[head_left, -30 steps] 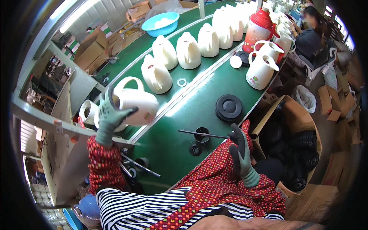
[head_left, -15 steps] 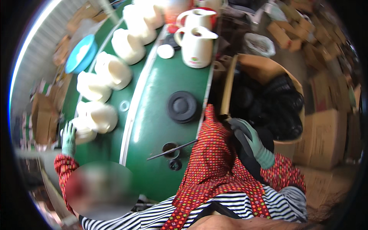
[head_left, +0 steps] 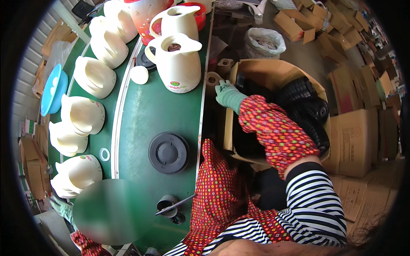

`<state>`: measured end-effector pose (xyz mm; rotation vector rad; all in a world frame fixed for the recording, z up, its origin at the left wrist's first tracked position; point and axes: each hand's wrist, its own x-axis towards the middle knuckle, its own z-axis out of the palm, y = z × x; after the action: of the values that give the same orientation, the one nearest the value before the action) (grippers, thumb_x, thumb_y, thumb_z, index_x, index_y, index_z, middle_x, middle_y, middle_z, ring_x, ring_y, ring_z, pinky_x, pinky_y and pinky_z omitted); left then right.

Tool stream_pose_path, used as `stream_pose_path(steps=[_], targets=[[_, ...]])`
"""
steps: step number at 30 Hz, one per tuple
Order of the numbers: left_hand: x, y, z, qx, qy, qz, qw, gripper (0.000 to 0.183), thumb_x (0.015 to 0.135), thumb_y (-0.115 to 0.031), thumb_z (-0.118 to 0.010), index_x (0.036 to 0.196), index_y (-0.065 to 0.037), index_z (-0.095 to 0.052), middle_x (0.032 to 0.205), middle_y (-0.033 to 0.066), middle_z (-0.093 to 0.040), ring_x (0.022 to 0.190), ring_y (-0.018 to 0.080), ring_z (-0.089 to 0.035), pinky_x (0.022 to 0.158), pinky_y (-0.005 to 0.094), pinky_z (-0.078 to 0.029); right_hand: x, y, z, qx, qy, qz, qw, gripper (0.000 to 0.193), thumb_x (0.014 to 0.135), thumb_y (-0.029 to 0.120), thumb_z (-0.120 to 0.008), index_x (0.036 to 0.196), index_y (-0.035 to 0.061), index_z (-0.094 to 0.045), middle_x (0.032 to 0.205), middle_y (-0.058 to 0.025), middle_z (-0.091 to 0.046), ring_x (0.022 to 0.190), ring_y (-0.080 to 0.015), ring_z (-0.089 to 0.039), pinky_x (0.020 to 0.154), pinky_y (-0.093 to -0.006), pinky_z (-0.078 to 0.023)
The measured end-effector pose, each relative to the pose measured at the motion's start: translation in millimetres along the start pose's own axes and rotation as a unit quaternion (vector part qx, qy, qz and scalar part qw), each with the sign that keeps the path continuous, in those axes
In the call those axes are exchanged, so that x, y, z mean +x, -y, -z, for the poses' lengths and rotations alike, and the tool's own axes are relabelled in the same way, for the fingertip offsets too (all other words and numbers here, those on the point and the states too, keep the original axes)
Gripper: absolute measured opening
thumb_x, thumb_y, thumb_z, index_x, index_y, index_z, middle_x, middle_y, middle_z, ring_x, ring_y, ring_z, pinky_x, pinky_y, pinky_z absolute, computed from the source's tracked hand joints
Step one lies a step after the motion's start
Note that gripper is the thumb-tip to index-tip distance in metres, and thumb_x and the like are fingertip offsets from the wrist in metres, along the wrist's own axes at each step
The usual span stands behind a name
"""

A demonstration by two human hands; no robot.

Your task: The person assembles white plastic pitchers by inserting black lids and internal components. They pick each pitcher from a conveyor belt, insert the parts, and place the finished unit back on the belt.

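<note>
My left hand (head_left: 63, 209), in a pale green glove, is at the lower left with its fingers apart, beside a cream jug shell (head_left: 79, 173) lying on its side. A blurred patch covers part of that area. My right hand (head_left: 229, 94), gloved alike, reaches over the left edge of a cardboard box (head_left: 277, 66). Its fingers are bent, close against a cream jug-like piece with a round hole (head_left: 212, 80); what they hold, if anything, is hidden. Black ribbed round parts (head_left: 299, 91) fill the box. A black round lid (head_left: 168, 152) lies on the green table (head_left: 141, 128).
Two cream jugs (head_left: 179, 64) stand upright at the far right of the table, next to a red-and-white container (head_left: 147, 17). More shells line the left side, beside a blue basin (head_left: 54, 89). A dark cup (head_left: 167, 205) with a rod across it stands near me. Cartons (head_left: 352, 141) are stacked at right.
My right hand has moved forward and left, from near my lap to the far left edge of the box. My left hand has shifted down the view, and the view itself has turned.
</note>
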<state>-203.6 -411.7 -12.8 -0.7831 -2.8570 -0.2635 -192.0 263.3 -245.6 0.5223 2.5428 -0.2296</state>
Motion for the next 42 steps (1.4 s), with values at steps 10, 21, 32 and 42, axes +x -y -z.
stream_pose_path(steps=[10, 21, 32, 42], targets=[[-30, -158, -81, -0.098, 0.229, -0.039, 0.968, 0.109, 0.068, -0.050, -0.092, 0.155, -0.004, -0.046, 0.158, 0.0362, -0.038, 0.139, 0.0603, -0.040, 0.114, 0.0679, -0.036, 223, -30, -110, -0.059, -0.028, -0.091, 0.994, 0.067, 0.097, 0.053, -0.057, 0.156, 0.0209, -0.053, 0.171, -0.0226, -0.026, 0.156, -0.0557, -0.014, 0.121, -0.0746, -0.017], [-58, -188, -114, -0.131, 0.232, -0.036, 0.963, 0.108, 0.070, -0.055, -0.090, 0.155, -0.004, -0.046, 0.158, 0.0342, -0.039, 0.140, 0.0570, -0.041, 0.115, 0.0666, -0.036, 254, -43, -96, -0.003, -0.058, -0.122, 0.991, 0.056, 0.097, 0.045, -0.060, 0.146, 0.0186, -0.063, 0.155, -0.0153, -0.056, 0.146, -0.0457, -0.043, 0.114, -0.0680, -0.036], [-119, -154, -131, -0.076, 0.262, 0.018, 0.962, 0.113, 0.062, -0.038, -0.093, 0.157, -0.007, -0.040, 0.159, 0.0272, -0.036, 0.146, 0.0506, -0.033, 0.121, 0.0628, -0.027, 106, -32, 101, 0.147, -0.115, -0.274, 0.943, 0.066, 0.089, 0.059, -0.068, 0.147, 0.0278, -0.061, 0.152, -0.0121, -0.060, 0.142, -0.0419, -0.054, 0.114, -0.0513, -0.045], [-134, -142, -152, -0.085, 0.203, -0.003, 0.976, 0.120, 0.055, -0.028, -0.095, 0.158, -0.006, -0.037, 0.149, 0.0203, -0.048, 0.139, 0.0431, -0.043, 0.118, 0.0573, -0.033, -12, -23, 176, 0.119, -0.182, -0.148, 0.965, 0.063, 0.093, 0.052, -0.068, 0.146, 0.0188, -0.062, 0.149, -0.0100, -0.063, 0.138, -0.0456, -0.055, 0.112, -0.0525, -0.047]])
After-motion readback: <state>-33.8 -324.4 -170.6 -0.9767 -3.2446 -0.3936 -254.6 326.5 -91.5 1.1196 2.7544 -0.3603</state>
